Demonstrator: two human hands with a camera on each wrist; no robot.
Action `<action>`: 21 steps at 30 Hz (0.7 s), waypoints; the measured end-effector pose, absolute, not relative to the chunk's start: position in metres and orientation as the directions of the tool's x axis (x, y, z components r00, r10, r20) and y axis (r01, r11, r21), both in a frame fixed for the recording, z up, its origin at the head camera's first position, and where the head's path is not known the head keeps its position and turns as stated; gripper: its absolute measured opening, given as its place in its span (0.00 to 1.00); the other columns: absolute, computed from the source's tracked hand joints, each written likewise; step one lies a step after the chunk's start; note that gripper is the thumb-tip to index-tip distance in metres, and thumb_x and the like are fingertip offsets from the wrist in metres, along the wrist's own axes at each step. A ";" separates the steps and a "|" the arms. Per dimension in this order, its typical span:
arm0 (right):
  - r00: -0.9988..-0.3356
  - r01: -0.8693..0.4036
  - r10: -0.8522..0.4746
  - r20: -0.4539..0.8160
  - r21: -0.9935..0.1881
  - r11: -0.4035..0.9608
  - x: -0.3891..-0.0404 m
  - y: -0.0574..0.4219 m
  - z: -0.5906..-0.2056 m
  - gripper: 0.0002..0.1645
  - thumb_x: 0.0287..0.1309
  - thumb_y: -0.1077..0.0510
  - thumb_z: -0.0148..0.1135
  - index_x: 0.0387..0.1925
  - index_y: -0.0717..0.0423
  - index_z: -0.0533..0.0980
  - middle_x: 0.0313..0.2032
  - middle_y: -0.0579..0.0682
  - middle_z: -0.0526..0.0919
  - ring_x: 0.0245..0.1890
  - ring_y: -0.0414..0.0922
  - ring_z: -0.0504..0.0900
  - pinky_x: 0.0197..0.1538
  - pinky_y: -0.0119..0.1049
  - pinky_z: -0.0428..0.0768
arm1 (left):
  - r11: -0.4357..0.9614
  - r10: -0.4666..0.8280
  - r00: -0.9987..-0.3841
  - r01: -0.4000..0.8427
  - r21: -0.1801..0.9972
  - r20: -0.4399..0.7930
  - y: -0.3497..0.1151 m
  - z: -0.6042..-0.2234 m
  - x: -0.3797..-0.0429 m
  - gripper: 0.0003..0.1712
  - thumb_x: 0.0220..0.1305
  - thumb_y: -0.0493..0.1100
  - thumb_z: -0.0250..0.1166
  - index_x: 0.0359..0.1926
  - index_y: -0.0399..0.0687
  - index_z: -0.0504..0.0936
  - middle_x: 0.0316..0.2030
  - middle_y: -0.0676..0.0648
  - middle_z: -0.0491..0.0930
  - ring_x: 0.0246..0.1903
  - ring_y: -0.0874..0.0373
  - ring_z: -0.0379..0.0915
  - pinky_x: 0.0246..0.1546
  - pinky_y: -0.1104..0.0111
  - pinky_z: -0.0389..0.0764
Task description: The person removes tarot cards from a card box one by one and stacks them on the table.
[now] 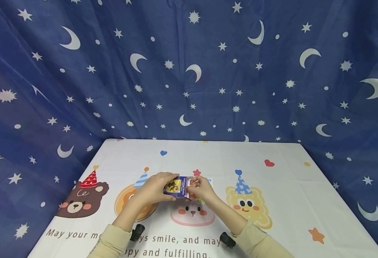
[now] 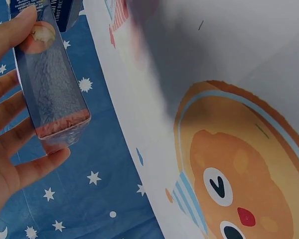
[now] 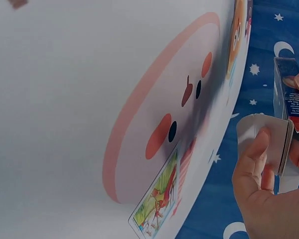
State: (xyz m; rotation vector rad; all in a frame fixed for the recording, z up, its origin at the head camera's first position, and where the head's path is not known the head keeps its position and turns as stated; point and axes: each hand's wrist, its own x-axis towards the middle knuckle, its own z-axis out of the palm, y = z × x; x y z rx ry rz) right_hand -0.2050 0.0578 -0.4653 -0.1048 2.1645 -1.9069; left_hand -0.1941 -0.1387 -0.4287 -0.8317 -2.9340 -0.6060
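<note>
A blue tarot card box (image 1: pixel 177 185) with a yellow picture is held in my left hand (image 1: pixel 156 187), off the tablecloth. In the left wrist view, the left thumb presses one edge of the box (image 2: pixel 52 79) and the fingers reach round the other side; its side has a glossy clear wrap. My right hand (image 1: pixel 203 189) is at the box's open right end. In the right wrist view, its thumb and fingers pinch a whitish flap (image 3: pixel 266 137) with thin layered edges alongside. An illustrated card (image 3: pixel 159 199) lies on the cloth beneath the right hand, partly covered in the head view.
A white tablecloth (image 1: pixel 288 208) with cartoon animals and lettering covers the table. Dark blue curtains (image 1: pixel 208 93) with moons and stars stand behind and beside it. Small black devices (image 1: pixel 228 240) show by both sleeves.
</note>
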 end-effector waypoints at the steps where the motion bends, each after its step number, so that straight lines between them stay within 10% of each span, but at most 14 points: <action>1: -0.965 0.113 -0.221 -0.143 -0.983 0.143 -0.205 0.058 -0.465 0.10 0.51 0.71 0.59 0.35 0.70 0.68 0.19 0.45 0.72 0.14 0.35 0.74 0.22 0.28 0.81 | 0.783 0.497 -0.857 0.510 0.355 0.135 -0.139 -0.429 -0.194 0.44 0.41 0.50 0.77 0.62 0.46 0.72 0.57 0.44 0.76 0.57 0.47 0.72 0.60 0.53 0.72; 13: -0.961 0.137 -0.211 -0.179 -0.970 0.200 -0.204 0.062 -0.462 0.10 0.52 0.67 0.63 0.29 0.63 0.68 0.19 0.46 0.72 0.16 0.37 0.74 0.30 0.41 0.86 | 0.778 0.495 -0.852 0.522 0.350 0.171 -0.140 -0.429 -0.193 0.44 0.40 0.46 0.78 0.61 0.42 0.72 0.56 0.42 0.77 0.56 0.45 0.72 0.59 0.51 0.72; 21: -0.946 0.158 -0.257 -0.197 -0.974 0.162 -0.193 0.065 -0.439 0.09 0.55 0.69 0.58 0.23 0.62 0.68 0.19 0.46 0.73 0.17 0.36 0.73 0.27 0.30 0.83 | 0.780 0.482 -0.859 0.511 0.361 0.176 -0.142 -0.430 -0.193 0.44 0.40 0.46 0.78 0.61 0.43 0.73 0.56 0.42 0.77 0.56 0.45 0.72 0.59 0.50 0.72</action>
